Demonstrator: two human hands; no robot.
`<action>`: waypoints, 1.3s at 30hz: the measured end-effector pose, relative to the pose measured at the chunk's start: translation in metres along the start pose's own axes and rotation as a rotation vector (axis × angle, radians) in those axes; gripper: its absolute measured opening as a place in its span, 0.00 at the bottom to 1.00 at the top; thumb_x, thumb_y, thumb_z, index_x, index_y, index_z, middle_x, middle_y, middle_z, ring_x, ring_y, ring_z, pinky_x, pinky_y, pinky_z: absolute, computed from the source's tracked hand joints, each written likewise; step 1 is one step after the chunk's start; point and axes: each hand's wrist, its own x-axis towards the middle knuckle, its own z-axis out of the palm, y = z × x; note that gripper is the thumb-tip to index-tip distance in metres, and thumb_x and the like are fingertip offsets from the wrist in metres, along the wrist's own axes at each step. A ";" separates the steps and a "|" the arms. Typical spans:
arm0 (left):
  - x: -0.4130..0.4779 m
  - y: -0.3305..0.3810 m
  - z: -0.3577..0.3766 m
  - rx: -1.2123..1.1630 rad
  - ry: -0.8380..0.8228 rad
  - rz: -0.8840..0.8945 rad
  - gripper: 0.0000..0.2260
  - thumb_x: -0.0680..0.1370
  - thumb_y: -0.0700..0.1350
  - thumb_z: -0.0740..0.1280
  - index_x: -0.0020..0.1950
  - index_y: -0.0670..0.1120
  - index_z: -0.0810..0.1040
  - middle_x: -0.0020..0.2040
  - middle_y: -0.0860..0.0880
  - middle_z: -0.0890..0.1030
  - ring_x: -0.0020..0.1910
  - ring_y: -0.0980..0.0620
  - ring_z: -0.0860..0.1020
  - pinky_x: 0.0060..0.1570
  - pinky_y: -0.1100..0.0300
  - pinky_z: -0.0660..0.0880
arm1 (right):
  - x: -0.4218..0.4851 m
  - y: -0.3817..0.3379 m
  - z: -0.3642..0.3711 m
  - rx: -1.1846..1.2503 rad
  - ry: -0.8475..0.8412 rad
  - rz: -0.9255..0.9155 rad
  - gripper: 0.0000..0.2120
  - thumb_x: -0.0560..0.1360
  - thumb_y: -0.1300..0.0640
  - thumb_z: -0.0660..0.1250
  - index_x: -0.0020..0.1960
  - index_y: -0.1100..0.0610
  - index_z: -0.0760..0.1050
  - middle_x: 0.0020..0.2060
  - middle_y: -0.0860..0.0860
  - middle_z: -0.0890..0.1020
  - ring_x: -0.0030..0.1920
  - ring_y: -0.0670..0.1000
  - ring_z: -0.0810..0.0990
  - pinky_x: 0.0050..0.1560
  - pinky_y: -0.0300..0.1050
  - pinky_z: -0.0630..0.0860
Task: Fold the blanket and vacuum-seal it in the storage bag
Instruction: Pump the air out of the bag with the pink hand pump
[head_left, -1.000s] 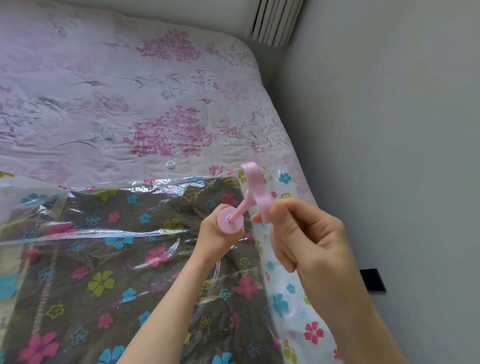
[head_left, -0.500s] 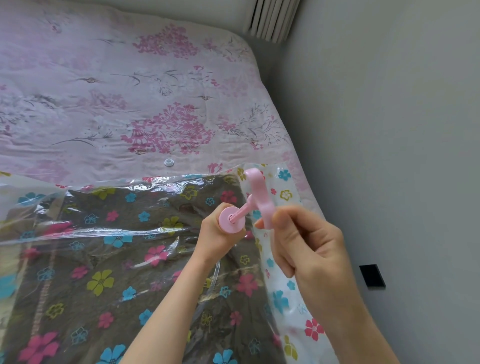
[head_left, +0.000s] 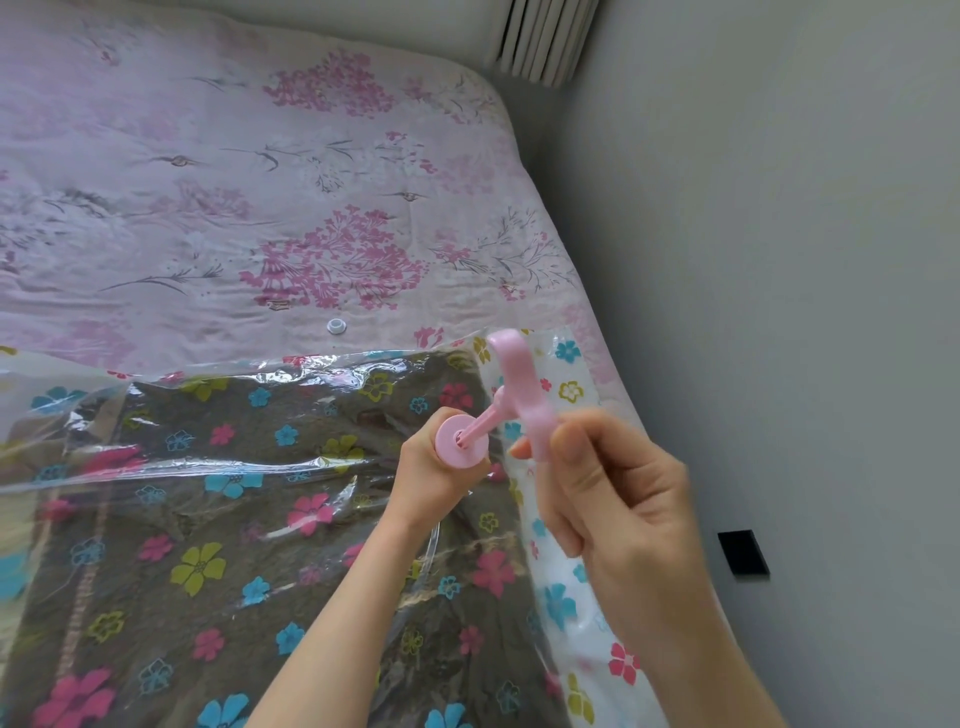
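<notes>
On the bed, left hand grips the pump, right hand pinches its handle; tilting may break the bag's seal.

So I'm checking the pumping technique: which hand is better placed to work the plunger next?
Right. The right hand already grips the pink pump handle, with the rod drawn out. The left hand is wrapped round the pump barrel, steadying it on the storage bag.

Floral bed against grey wall
</notes>
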 end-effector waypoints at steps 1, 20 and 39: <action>-0.001 0.001 0.000 -0.006 0.005 0.004 0.10 0.65 0.45 0.74 0.36 0.56 0.75 0.33 0.58 0.76 0.34 0.55 0.72 0.33 0.60 0.72 | 0.000 0.012 0.002 0.002 0.016 0.017 0.11 0.77 0.48 0.64 0.41 0.51 0.80 0.21 0.47 0.64 0.22 0.47 0.60 0.22 0.41 0.57; 0.001 0.005 -0.004 -0.023 0.020 -0.044 0.17 0.61 0.54 0.72 0.40 0.43 0.74 0.32 0.55 0.76 0.33 0.54 0.72 0.34 0.58 0.72 | 0.015 0.061 0.008 -0.233 0.076 0.292 0.11 0.78 0.52 0.63 0.40 0.50 0.80 0.21 0.43 0.64 0.23 0.44 0.60 0.27 0.41 0.58; 0.000 -0.002 -0.004 -0.032 0.031 -0.024 0.10 0.65 0.43 0.75 0.39 0.51 0.76 0.35 0.53 0.78 0.36 0.53 0.74 0.35 0.57 0.74 | 0.012 0.007 -0.001 -0.232 0.020 0.204 0.10 0.76 0.52 0.65 0.38 0.51 0.81 0.21 0.46 0.64 0.25 0.49 0.58 0.26 0.44 0.56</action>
